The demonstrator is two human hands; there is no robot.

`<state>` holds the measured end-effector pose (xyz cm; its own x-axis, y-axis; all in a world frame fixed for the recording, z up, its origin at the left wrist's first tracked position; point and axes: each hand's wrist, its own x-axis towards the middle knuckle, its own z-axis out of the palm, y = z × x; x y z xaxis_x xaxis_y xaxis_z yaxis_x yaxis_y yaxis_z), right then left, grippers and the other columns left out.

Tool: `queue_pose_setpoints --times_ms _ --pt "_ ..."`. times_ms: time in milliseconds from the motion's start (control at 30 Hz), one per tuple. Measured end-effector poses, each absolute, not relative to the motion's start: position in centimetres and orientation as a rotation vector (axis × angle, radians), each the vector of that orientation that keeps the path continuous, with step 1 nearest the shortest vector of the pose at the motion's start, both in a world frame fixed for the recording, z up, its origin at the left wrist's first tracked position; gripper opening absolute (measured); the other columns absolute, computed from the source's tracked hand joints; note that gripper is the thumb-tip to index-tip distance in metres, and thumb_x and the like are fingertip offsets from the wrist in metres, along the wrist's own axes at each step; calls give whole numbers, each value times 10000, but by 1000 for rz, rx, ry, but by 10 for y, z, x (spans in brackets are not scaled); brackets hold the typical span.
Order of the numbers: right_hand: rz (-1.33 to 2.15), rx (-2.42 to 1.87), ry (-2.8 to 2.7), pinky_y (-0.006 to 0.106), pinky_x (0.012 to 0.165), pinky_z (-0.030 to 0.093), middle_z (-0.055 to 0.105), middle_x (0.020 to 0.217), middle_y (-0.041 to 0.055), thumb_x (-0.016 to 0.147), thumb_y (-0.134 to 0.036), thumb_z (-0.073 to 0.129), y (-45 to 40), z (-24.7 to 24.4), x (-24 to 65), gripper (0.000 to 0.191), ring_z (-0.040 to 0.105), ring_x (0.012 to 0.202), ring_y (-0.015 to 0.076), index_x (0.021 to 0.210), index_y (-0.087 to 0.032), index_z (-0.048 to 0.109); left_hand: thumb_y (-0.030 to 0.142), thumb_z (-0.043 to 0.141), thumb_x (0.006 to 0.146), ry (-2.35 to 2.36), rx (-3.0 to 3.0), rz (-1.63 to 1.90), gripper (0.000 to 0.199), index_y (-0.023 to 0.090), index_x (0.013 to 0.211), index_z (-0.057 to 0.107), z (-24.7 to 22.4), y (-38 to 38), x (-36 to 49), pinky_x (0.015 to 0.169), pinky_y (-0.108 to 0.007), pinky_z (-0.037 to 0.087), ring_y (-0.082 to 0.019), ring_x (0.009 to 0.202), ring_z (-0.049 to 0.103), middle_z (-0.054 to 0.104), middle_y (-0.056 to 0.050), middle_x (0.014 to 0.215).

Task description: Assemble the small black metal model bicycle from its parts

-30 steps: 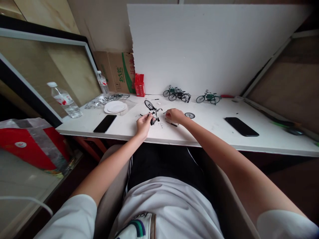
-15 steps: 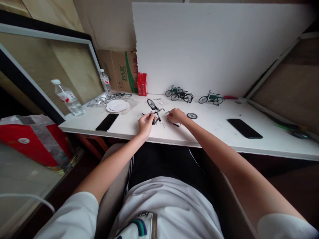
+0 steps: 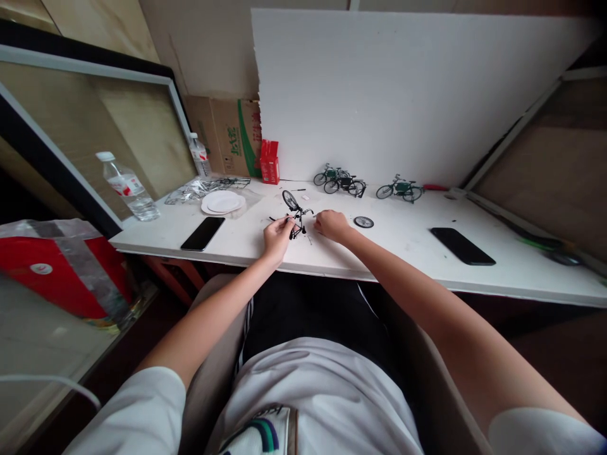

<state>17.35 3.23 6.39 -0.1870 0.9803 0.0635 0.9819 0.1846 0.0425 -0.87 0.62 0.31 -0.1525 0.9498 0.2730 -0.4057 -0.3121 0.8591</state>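
My left hand [image 3: 275, 237] pinches a small black model bicycle [image 3: 298, 226] by its frame, just over the white table. One spoked wheel [image 3: 290, 200] is on it, pointing up and away from me. My right hand [image 3: 332, 226] is closed with its fingertips by the handlebar [image 3: 308, 212]; whatever those fingers grip is hidden. A loose spoked wheel [image 3: 364, 222] lies flat to the right of my right hand.
Several model bicycles [image 3: 401, 189] stand at the back by a white board [image 3: 403, 95]. Phones lie left [image 3: 203, 234] and right [image 3: 462, 246]. Left are white discs [image 3: 222, 201], plastic-wrapped parts [image 3: 203, 187], a red box [image 3: 270, 163] and water bottles [image 3: 130, 188].
My right hand has moved slightly left, closer to the handlebar. The pale piece at its fingertips and the black stick beneath it no longer show. My left hand keeps its hold on the bicycle.
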Motion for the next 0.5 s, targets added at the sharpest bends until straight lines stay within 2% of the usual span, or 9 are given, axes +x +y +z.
queue_pose_setpoints --times_ms 100,200,500 --pt "-123 -1987 -2406 375 952 525 729 1309 257 1054 -290 501 32 62 171 350 685 1211 344 1220 -106 749 406 924 765 779 1019 1659 377 138 987 779 3 6 -8 823 -319 544 -158 793 711 766 -90 939" --pt "-94 -1993 -2396 375 948 530 738 1280 256 1036 -273 518 35 63 171 329 701 1178 343 1191 -115 761 403 924 766 782 1026 1657 376 138 990 778 3 6 -8 831 -321 543 -160 800 712 767 -94 948" --pt "97 -1977 -2359 311 828 535 793 1167 158 964 -310 622 45 64 187 281 734 1039 291 1162 -200 788 405 924 757 770 1030 1657 374 136 968 773 3 6 -8 847 -323 548 -162 806 709 761 -83 921"
